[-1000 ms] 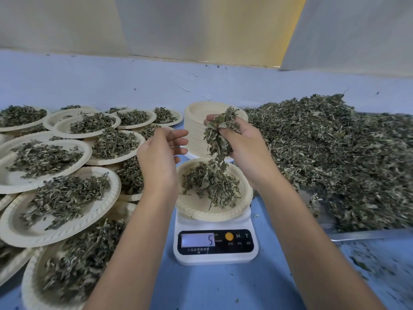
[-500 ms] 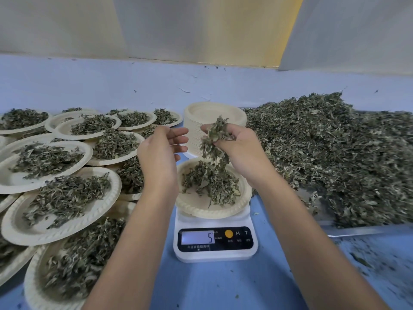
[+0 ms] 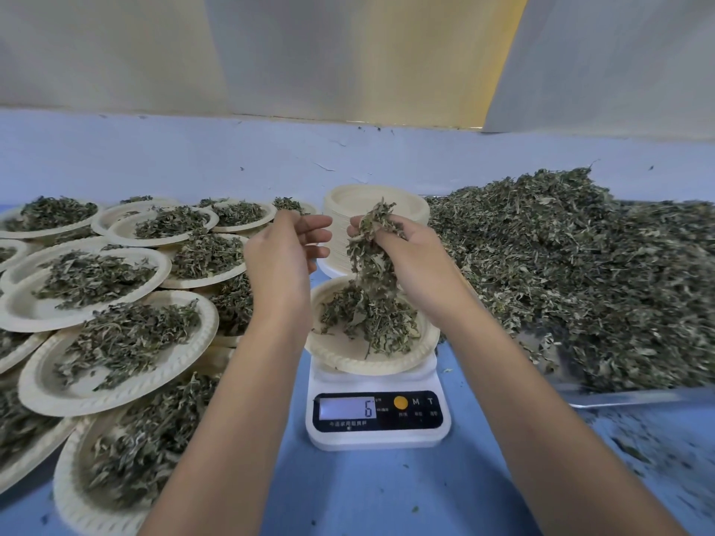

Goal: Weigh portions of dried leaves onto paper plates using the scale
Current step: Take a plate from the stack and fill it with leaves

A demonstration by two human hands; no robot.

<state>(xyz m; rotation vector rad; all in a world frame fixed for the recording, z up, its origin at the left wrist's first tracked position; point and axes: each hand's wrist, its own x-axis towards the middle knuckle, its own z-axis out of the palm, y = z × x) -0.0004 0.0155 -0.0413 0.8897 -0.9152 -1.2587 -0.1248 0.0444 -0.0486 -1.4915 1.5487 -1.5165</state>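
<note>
Head view: the plate (image 3: 371,363) on the scale (image 3: 377,439), which reads 6, lies directly under our right hand (image 3: 416,261). That hand grips a clump of leaves (image 3: 371,245) hanging vertically onto the portion. Our left hand (image 3: 282,261), just left, is relaxed and holds nothing. We count one scale, one stack of empty plates (image 3: 348,199) far, one loose heap (image 3: 580,272) right and at least ten filled plates (image 3: 50,388) left on the bench (image 3: 387,497).

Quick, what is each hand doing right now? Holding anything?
Left hand: open, fingers relaxed, holding nothing.
Right hand: grips a clump of dried green leaves above the round cream paper plate.
</note>
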